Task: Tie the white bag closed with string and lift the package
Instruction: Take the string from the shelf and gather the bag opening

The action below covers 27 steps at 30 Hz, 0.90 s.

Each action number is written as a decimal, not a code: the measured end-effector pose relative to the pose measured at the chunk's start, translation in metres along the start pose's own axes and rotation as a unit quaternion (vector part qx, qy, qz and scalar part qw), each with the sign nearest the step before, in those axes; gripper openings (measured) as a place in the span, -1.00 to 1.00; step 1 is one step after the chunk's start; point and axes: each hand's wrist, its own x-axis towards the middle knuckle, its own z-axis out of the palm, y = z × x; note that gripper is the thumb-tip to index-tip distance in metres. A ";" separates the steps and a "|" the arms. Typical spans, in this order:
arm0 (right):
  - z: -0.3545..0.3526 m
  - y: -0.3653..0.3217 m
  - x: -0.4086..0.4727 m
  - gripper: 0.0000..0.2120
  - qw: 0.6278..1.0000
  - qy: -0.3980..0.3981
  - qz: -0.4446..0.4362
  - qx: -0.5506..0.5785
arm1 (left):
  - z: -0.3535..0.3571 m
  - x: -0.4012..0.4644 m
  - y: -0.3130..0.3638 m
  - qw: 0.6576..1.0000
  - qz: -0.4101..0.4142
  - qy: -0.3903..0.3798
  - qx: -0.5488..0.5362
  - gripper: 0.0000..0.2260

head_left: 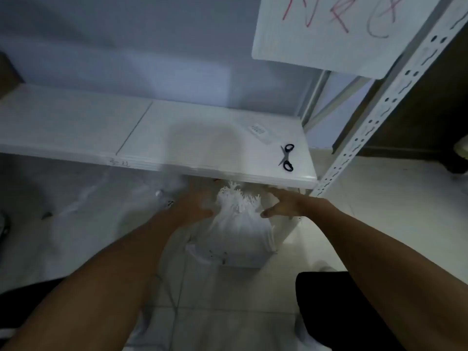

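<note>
Both blurred hands flanked the bag (pixel 238 224) neck: left (pixel 195 206) grip unreadable, right (pixel 288 205) spread wide, holding nothing.

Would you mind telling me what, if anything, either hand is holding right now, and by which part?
The left hand is at the bag's gathered neck, too blurred to confirm a grip. The right hand is open, holding nothing.

black-handled scissors (pixel 287 157) on white shelf (pixel 177 138)
</note>
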 end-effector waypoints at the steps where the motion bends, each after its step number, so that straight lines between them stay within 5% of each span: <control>1: 0.006 -0.001 0.000 -0.16 0.999 -0.028 0.023 0.009 | 0.005 -0.003 -0.002 1.000 -0.010 0.000 0.004 -0.37; 3: 0.023 0.002 -0.001 -0.10 0.997 -0.058 0.055 -0.009 | 0.019 -0.010 -0.002 1.000 -0.014 -0.011 -0.015 -0.34; 10: 0.086 0.007 -0.001 -0.06 0.998 0.047 0.047 0.001 | 0.034 -0.035 0.012 0.999 -0.006 0.006 -0.052 -0.34; 15: 0.107 0.027 0.016 -0.08 0.988 0.106 0.049 0.106 | 0.045 -0.031 0.004 0.991 -0.048 0.028 -0.118 -0.37; 18: 0.115 0.039 0.031 -0.26 0.983 0.126 0.053 0.126 | 0.052 -0.019 0.012 0.976 -0.078 0.075 -0.187 -0.35; 22: 0.118 0.049 0.048 -0.75 0.954 0.199 0.028 0.224 | 0.067 0.000 0.024 0.957 -0.064 0.111 -0.259 -0.16; 27: 0.121 0.056 0.066 -0.86 0.932 0.217 0.015 0.290 | 0.086 0.019 0.022 0.945 -0.068 0.119 -0.297 -0.02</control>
